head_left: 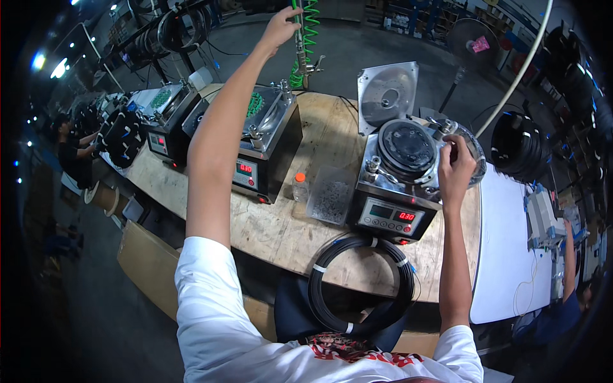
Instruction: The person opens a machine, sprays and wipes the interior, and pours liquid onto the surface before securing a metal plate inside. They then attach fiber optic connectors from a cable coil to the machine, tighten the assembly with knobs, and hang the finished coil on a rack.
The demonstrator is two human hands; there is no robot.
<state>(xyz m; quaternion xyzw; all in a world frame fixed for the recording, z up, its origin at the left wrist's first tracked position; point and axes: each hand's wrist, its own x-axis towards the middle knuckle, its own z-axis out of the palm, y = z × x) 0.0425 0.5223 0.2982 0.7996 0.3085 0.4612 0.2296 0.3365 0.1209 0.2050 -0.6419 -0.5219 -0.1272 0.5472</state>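
My left hand (281, 30) is raised at the far side of the table, its fingers closed round the upper part of a metal air gun (301, 52). Beside the air gun hangs a green coiled air hose (311, 25). My right hand (457, 165) has its fingers curled together at the right side of a metal-topped polishing machine (408, 220), close to a corner post. Whatever its fingertips hold is hidden. On that machine sits a round dark polishing disc (407, 148), with a square metal plate (387, 96) standing upright behind it.
A coil of black cable (317, 290) lies across the table's front edge and my lap. Left of the machine are a clear tray of small parts (330, 198) and an orange-capped bottle (300, 186). A second machine (271, 159) stands further left. People work at both sides.
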